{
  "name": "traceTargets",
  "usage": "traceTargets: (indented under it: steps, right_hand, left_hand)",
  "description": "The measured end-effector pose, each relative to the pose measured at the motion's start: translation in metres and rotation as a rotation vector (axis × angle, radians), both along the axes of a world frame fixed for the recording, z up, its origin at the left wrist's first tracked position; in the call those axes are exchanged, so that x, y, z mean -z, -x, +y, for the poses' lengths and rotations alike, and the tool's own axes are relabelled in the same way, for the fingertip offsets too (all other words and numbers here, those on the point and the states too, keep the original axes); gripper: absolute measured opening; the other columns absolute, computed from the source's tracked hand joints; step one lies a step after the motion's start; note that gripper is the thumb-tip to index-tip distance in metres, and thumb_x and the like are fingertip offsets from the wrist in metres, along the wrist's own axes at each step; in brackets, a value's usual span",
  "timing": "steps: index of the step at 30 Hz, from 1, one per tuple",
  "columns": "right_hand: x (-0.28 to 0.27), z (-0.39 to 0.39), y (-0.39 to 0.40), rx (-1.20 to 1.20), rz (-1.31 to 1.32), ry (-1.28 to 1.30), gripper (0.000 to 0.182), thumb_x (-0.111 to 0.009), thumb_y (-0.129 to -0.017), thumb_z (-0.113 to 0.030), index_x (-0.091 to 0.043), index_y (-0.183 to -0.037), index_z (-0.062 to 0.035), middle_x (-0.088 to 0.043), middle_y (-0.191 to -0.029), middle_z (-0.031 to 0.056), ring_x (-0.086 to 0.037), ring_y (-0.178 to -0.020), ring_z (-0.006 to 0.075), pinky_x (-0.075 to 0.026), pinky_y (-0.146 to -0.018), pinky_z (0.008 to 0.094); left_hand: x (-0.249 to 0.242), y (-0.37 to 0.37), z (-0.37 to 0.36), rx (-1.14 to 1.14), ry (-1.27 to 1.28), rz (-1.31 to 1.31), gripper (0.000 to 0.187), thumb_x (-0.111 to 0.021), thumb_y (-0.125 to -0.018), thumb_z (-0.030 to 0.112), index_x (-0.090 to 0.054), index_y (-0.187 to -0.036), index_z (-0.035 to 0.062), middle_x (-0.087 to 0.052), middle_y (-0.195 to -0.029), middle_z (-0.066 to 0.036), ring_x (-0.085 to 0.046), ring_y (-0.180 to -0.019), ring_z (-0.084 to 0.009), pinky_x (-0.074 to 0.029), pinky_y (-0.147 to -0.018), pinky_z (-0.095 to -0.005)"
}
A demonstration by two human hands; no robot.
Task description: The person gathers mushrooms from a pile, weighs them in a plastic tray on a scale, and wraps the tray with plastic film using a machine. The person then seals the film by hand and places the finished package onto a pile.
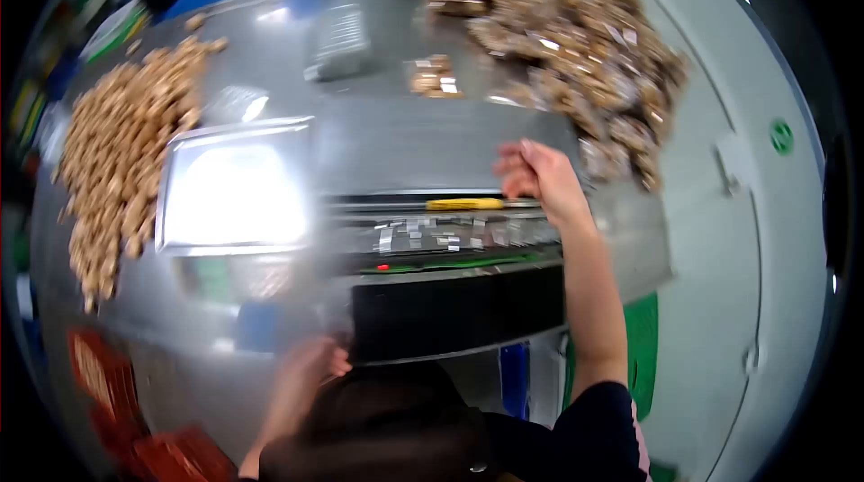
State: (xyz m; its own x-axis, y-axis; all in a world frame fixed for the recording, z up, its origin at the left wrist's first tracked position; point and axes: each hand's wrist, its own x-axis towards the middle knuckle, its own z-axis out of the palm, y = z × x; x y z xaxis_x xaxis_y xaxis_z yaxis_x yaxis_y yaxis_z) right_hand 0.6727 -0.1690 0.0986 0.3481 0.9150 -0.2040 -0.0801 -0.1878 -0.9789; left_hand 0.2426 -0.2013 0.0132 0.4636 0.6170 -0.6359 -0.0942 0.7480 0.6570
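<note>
My right hand (544, 178) hovers over the right end of a wrapping machine's bar with a yellow label (464, 204), its fingers loosely curled and nothing visible in them. Below and to the left, my left hand (310, 369) is smeared by motion near the machine's front left corner; I cannot make out whether it holds anything. Between the hands lies the machine's dark front panel (459, 311). A small clear pack of brown pieces (435, 76) rests beyond the machine's flat metal top (405, 144).
Loose rounded brown pieces (135, 140) are heaped at the left beside a shiny square metal plate (238, 185). Clear plastic trays (342, 39) stand at the back. Filled packs (594, 50) pile up at the back right. Red crates (180, 455) sit low at the left.
</note>
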Motion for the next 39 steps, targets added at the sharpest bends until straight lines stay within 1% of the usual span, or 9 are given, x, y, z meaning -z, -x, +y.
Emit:
traceTargets:
  steps: [5,9,16,25,29,32,35,37,39]
  right_hand:
    - [-0.008,0.047,0.100,-0.207,-0.448,0.066,0.045,-0.050,-0.097,-0.031,-0.058,-0.066,-0.0001,-0.048,-0.047,0.0002,-0.045,-0.040,0.0070,-0.033,-0.039,0.0231]
    - [-0.017,0.083,0.143,-0.217,-0.730,-0.134,0.046,-0.053,-0.095,-0.025,-0.049,-0.056,-0.0021,-0.040,-0.046,-0.0034,-0.036,-0.041,0.0037,-0.025,-0.040,0.0240]
    - [-0.022,0.172,0.281,-0.346,-0.711,0.040,0.017,-0.055,-0.093,-0.013,-0.057,-0.082,0.0003,-0.048,-0.056,-0.0020,-0.042,-0.048,0.0037,-0.033,-0.045,0.0215]
    - [-0.002,0.274,0.433,-0.487,-0.748,0.154,0.009,-0.056,-0.091,-0.007,-0.058,-0.096,0.0005,-0.057,-0.071,0.0023,-0.052,-0.059,0.0070,-0.045,-0.054,0.0224]
    - [0.048,0.346,0.432,-0.424,-0.748,0.031,0.010,-0.055,-0.092,-0.008,-0.059,-0.095,0.0007,-0.059,-0.074,0.0024,-0.054,-0.064,0.0067,-0.044,-0.056,0.0223]
    - [0.103,0.414,0.408,-0.332,-0.889,-0.110,0.012,-0.057,-0.091,-0.011,-0.060,-0.097,-0.0002,-0.062,-0.080,0.0038,-0.056,-0.072,0.0086,-0.046,-0.063,0.0240]
    - [0.138,0.465,0.390,-0.242,-1.006,-0.094,0.026,-0.062,-0.085,-0.010,-0.060,-0.109,-0.0011,-0.064,-0.099,0.0137,-0.063,-0.090,0.0221,-0.050,-0.080,0.0313]
    - [0.153,0.484,0.378,-0.365,-1.275,-0.049,0.051,-0.070,-0.077,-0.016,-0.052,-0.122,0.0001,-0.055,-0.121,0.0199,-0.053,-0.112,0.0340,-0.042,-0.096,0.0399]
    - [0.170,0.493,0.366,-0.465,-1.385,0.026,0.074,-0.080,-0.069,-0.027,-0.044,-0.127,0.0028,-0.049,-0.127,0.0229,-0.046,-0.120,0.0364,-0.037,-0.102,0.0412]
  left_hand:
    - [0.006,0.053,0.012,-0.318,-0.118,-0.008,0.017,-0.052,-0.093,0.014,-0.056,-0.102,-0.0002,-0.064,-0.088,-0.016,-0.065,-0.075,-0.0245,-0.052,-0.068,-0.0332]
    - [0.040,0.137,0.058,-0.607,-0.433,0.201,0.019,-0.055,-0.092,0.012,-0.054,-0.105,-0.0007,-0.064,-0.088,-0.014,-0.065,-0.074,-0.0225,-0.052,-0.066,-0.0315]
    - [0.061,0.345,0.194,-0.936,-0.684,0.841,0.052,-0.060,-0.088,0.015,-0.041,-0.133,-0.0005,-0.044,-0.136,-0.018,-0.042,-0.128,-0.0273,-0.033,-0.106,-0.0375]
    - [0.117,0.627,0.339,-0.858,-0.776,1.432,0.058,-0.055,-0.090,0.038,-0.043,-0.135,0.0033,-0.049,-0.133,-0.021,-0.046,-0.125,-0.0316,-0.035,-0.102,-0.0353]
    - [0.105,0.607,0.369,-0.832,-0.535,1.262,0.054,-0.056,-0.090,0.040,-0.052,-0.130,0.0029,-0.061,-0.120,-0.014,-0.057,-0.112,-0.0268,-0.040,-0.096,-0.0332]
    - [0.115,0.577,0.395,-1.087,-0.612,0.612,0.044,-0.049,-0.096,0.032,-0.055,-0.126,0.0015,-0.060,-0.121,-0.009,-0.054,-0.115,-0.0192,-0.040,-0.097,-0.0325]
    - [0.123,0.533,0.398,-0.861,-0.834,0.750,0.040,-0.045,-0.098,0.023,-0.050,-0.129,-0.0009,-0.054,-0.129,-0.013,-0.049,-0.123,-0.0227,-0.034,-0.105,-0.0342]
    - [0.084,0.491,0.387,-0.832,-0.787,0.673,0.053,-0.062,-0.079,0.011,-0.049,-0.131,0.0041,-0.051,-0.133,-0.015,-0.047,-0.123,-0.0295,-0.033,-0.106,-0.0388]
    - [0.077,0.484,0.372,-0.663,-1.051,0.923,0.051,-0.056,-0.082,0.007,-0.046,-0.132,0.0013,-0.044,-0.139,-0.015,-0.040,-0.130,-0.0289,-0.030,-0.108,-0.0387]
